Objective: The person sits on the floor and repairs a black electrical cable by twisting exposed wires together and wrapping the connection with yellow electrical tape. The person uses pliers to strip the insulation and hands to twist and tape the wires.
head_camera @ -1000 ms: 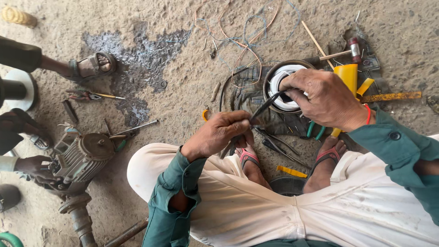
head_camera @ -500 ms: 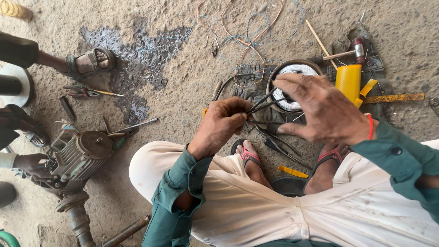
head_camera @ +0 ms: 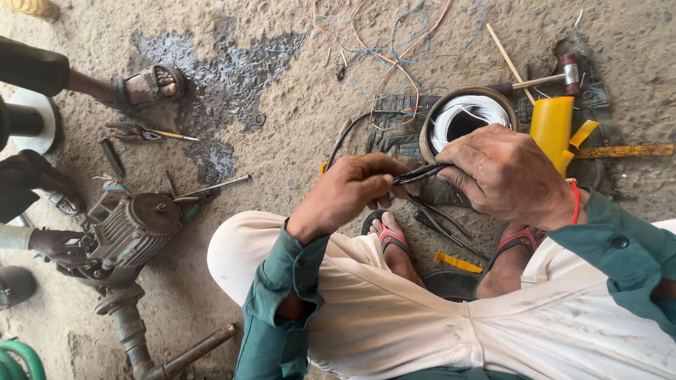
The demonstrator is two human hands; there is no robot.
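Observation:
My left hand (head_camera: 348, 193) pinches the near end of a thin black cable (head_camera: 417, 173) above my knees. My right hand (head_camera: 503, 172) closes over the other end of that cable, fingers curled around it. Just beyond my right hand lies a round spool of white wire (head_camera: 468, 112) on a dark cloth. A longer black cable (head_camera: 345, 137) curves across the ground to the left of the spool. My sandalled feet (head_camera: 391, 239) rest on the ground under the hands.
A grey motor with a pipe (head_camera: 130, 232) lies at left, held by another person's hand (head_camera: 53, 246). Someone's sandalled foot (head_camera: 144, 84) stands at upper left. Pliers (head_camera: 141, 131), a hammer (head_camera: 549, 77), a yellow plastic piece (head_camera: 553, 127) and tangled thin wires (head_camera: 394, 42) lie on the concrete.
Both hands have come closer together and nearer to me. My right hand left the spool and now grips the black cable with the left.

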